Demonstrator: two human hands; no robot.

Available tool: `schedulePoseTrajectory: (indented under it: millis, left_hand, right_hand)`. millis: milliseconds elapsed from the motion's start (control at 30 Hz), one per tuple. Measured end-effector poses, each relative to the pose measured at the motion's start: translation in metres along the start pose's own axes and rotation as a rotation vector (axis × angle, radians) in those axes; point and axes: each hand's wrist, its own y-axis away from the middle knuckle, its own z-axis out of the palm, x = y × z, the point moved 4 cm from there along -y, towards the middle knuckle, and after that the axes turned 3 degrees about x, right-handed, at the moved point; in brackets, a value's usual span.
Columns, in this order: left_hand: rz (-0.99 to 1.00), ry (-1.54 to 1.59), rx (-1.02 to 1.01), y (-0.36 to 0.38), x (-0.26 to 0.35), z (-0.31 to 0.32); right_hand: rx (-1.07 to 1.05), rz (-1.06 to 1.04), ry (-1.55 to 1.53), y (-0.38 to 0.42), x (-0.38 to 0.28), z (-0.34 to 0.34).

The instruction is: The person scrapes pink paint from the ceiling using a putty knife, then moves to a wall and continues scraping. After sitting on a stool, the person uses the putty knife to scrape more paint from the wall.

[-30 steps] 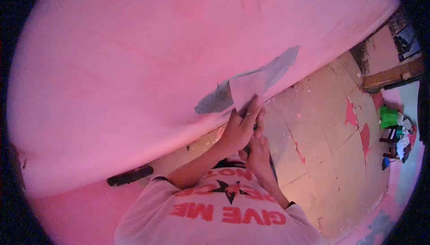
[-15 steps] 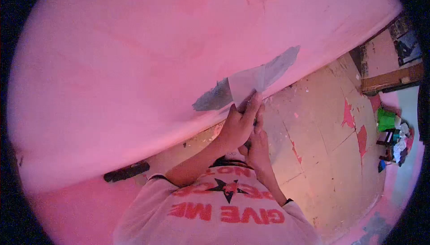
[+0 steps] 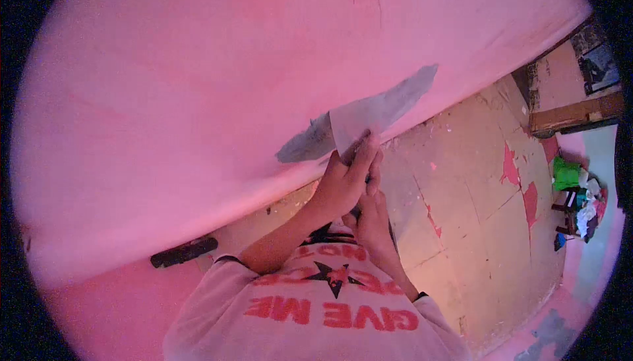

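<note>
A wide flat scraper blade (image 3: 359, 120), pale grey-pink, lies against a grey bare patch (image 3: 306, 142) in the pink wall (image 3: 198, 77). My left hand (image 3: 346, 176) is closed at the base of the blade, fingers stretched along it towards the wall. Lower down, my right hand (image 3: 370, 214) wraps round what looks like the handle, close to my chest. Most of the handle is hidden by my fingers. More of the grey patch shows on both sides of the blade.
Tan floor (image 3: 475, 196) with cracks and red flakes spreads below the wall. A dark oblong object (image 3: 184, 252) lies at lower left. At right stand a green bag (image 3: 566, 173) and a small seat piled with cloths (image 3: 587, 212). A brown wooden ledge (image 3: 577, 114) is beyond.
Both hands and the scraper have shifted slightly left in view, along with a small turn of my head. The blade stays on the grey patch, and both hands keep their hold.
</note>
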Motion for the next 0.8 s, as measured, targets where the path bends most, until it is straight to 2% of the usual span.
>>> schedulePoseTrajectory:
  millis: [33, 67, 100, 133, 167, 200, 267, 400, 467, 500, 567, 600, 667, 700, 767, 800]
  left_hand:
    - [0.038, 0.003, -0.013, -0.001, -0.002, 0.0]
    - [0.094, 0.006, -0.029, -0.004, 0.0, 0.0]
    - [0.112, 0.007, -0.032, -0.006, 0.003, -0.002]
    - [0.043, 0.017, -0.075, -0.008, 0.002, -0.004]
    - [-0.046, 0.027, -0.116, -0.004, -0.003, -0.004]
    - [-0.059, 0.029, -0.107, -0.002, -0.006, -0.004]
    - [0.017, 0.11, -0.084, -0.006, -0.011, -0.001]
    - [-0.003, 0.098, -0.08, -0.006, -0.01, -0.004]
    - [-0.033, 0.047, -0.099, -0.003, -0.009, -0.003]
    - [-0.045, 0.051, -0.092, -0.002, -0.009, -0.002]
    - [-0.078, 0.147, -0.08, -0.003, -0.006, 0.002]
    - [-0.066, 0.147, -0.089, -0.005, -0.003, 0.003]
    - [-0.022, 0.132, -0.041, -0.006, 0.002, 0.001]
    - [-0.025, 0.133, -0.04, -0.007, 0.001, 0.001]
    - [-0.011, 0.18, -0.061, -0.006, -0.003, 0.004]
    - [-0.022, 0.18, -0.056, 0.008, -0.013, -0.001]
  right_hand:
    - [-0.033, 0.086, -0.017, 0.003, 0.002, 0.002]
    - [-0.031, 0.084, -0.018, 0.005, 0.004, 0.004]
    - [0.017, 0.106, -0.183, 0.004, 0.009, 0.003]
    - [0.06, 0.127, -0.349, 0.001, 0.011, 0.003]
    - [0.302, -0.062, -0.269, 0.006, -0.026, 0.0]
    - [0.295, -0.048, -0.269, 0.007, -0.023, -0.004]
    - [-0.007, -0.127, 0.187, 0.007, -0.015, -0.005]
    - [0.07, -0.192, -0.017, 0.006, -0.034, -0.003]
    - [0.094, 0.337, -0.723, 0.008, -0.004, 0.004]
    - [0.092, 0.35, -0.721, 0.01, -0.002, 0.003]
    - [0.085, 0.076, -0.377, 0.009, -0.018, -0.006]
    - [0.093, 0.063, -0.375, 0.006, -0.018, -0.008]
    - [-0.042, 0.305, -0.753, 0.004, -0.011, 0.0]
    - [-0.042, 0.308, -0.753, 0.005, -0.014, 0.0]
    - [0.12, -0.026, -0.239, 0.006, -0.035, -0.013]
    - [0.117, -0.015, -0.241, 0.018, -0.023, -0.005]
